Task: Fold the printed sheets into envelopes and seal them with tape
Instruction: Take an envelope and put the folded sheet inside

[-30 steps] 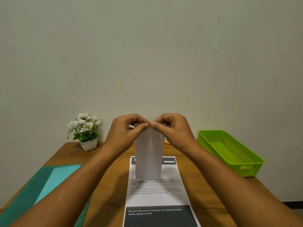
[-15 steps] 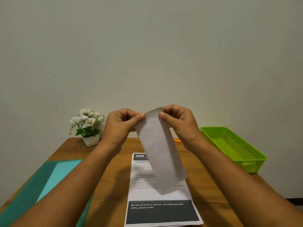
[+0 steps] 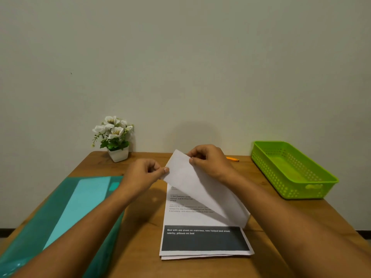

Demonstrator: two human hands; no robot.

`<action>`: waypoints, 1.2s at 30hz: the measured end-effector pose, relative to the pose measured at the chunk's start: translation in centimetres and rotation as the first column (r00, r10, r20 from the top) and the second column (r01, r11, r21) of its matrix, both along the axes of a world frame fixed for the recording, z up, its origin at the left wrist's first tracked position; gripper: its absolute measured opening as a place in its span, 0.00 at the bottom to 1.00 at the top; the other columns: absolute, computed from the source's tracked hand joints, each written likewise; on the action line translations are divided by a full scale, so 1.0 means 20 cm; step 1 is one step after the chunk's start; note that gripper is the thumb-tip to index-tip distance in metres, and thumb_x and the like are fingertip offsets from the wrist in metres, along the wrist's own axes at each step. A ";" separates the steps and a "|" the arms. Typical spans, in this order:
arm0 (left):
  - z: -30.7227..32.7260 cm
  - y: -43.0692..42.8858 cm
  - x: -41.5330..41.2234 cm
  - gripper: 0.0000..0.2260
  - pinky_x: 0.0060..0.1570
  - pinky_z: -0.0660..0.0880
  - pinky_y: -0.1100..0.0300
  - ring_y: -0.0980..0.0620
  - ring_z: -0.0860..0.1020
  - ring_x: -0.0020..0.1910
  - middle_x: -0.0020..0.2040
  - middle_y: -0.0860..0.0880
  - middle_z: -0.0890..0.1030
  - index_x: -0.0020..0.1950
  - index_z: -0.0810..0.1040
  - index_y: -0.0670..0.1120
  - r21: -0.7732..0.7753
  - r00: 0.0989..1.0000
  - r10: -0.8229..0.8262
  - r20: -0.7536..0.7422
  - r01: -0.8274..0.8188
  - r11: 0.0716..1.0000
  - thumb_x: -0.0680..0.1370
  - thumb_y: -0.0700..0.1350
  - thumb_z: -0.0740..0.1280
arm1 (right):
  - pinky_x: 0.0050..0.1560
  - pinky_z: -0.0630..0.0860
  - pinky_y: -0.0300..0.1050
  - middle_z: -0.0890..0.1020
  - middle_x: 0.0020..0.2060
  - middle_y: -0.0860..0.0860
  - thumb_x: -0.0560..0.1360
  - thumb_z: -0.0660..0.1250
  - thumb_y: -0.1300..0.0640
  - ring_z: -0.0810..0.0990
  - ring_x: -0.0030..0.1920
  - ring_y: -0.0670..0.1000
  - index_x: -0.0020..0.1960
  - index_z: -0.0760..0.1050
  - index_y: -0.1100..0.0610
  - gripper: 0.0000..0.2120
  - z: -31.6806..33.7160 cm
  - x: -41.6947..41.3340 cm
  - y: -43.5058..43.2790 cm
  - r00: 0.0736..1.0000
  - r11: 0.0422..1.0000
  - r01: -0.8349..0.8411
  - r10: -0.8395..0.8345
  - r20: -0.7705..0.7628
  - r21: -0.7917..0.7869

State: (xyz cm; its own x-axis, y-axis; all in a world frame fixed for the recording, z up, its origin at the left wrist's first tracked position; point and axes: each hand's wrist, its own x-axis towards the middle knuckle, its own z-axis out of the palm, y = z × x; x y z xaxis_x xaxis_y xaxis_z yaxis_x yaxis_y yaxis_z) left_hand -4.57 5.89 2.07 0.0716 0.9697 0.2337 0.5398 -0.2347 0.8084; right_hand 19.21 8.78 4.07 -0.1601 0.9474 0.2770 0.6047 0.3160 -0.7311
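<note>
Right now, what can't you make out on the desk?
- Tape: none visible in the head view.
- Top of the printed stack: covered by the folded sheet that the left hand and right hand hold.
- Orange pencil: mostly behind the right hand.
- Teal folder: cut off by the frame's left edge.

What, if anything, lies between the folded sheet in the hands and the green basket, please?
Nothing visible does. The folded sheet, pinched by the left hand and right hand, is separated from the green basket only by bare table; the orange pencil lies farther back.
</note>
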 end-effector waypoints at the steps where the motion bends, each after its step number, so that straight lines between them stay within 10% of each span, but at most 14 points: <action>1: -0.03 0.00 -0.02 0.10 0.36 0.76 0.57 0.50 0.79 0.35 0.35 0.49 0.82 0.39 0.82 0.46 -0.031 0.998 -0.003 -0.061 0.001 1.000 0.78 0.50 0.73 | 0.46 0.81 0.46 0.86 0.42 0.46 0.76 0.71 0.58 0.84 0.44 0.46 0.49 0.85 0.50 0.06 -0.04 -0.02 0.02 0.999 1.000 -0.002 0.002 0.044 -0.007; 8: -0.30 -0.05 -0.05 0.08 0.42 0.77 0.59 0.58 0.77 0.41 0.39 0.56 0.79 0.42 0.77 0.55 -0.027 0.887 0.064 -0.457 -0.086 0.996 0.79 0.55 0.71 | 0.48 0.78 0.49 0.84 0.48 0.47 0.78 0.69 0.56 0.81 0.49 0.51 0.54 0.83 0.48 0.07 -0.28 -0.16 0.08 0.936 0.999 -0.042 0.038 0.350 0.003; 16: -0.46 -0.06 -0.04 0.17 0.55 0.75 0.58 0.56 0.74 0.59 0.60 0.59 0.77 0.69 0.73 0.59 0.176 0.859 0.158 -0.487 -0.080 0.981 0.81 0.57 0.66 | 0.57 0.76 0.52 0.81 0.57 0.48 0.82 0.64 0.55 0.78 0.59 0.53 0.59 0.80 0.51 0.09 -0.47 -0.24 0.05 0.817 0.968 -0.194 0.071 0.572 0.157; 24: -0.44 -0.07 -0.02 0.13 0.42 0.70 0.57 0.52 0.73 0.54 0.63 0.58 0.82 0.64 0.82 0.55 0.244 0.779 0.089 -0.621 0.084 0.966 0.84 0.49 0.62 | 0.57 0.78 0.55 0.84 0.57 0.48 0.82 0.61 0.56 0.80 0.55 0.53 0.61 0.81 0.52 0.12 -0.54 -0.28 0.07 0.749 0.919 -0.342 0.138 0.648 0.199; 36: -0.48 -0.14 -0.17 0.13 0.56 0.72 0.61 0.58 0.74 0.62 0.63 0.59 0.80 0.65 0.82 0.54 0.214 0.806 -0.022 -0.591 0.183 0.959 0.82 0.50 0.63 | 0.59 0.76 0.51 0.84 0.58 0.47 0.82 0.61 0.57 0.80 0.55 0.52 0.60 0.82 0.52 0.12 -0.51 -0.29 0.07 0.734 0.892 -0.416 0.213 0.645 0.179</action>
State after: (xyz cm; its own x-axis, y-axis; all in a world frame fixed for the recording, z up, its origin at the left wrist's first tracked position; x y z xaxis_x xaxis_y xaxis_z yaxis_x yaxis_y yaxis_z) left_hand -7.90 3.11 -7.47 0.3668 0.8631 0.3470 0.8469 -0.4642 0.2594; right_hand 13.33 10.19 -6.07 -0.6604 0.7000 0.2717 0.7051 0.7026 -0.0964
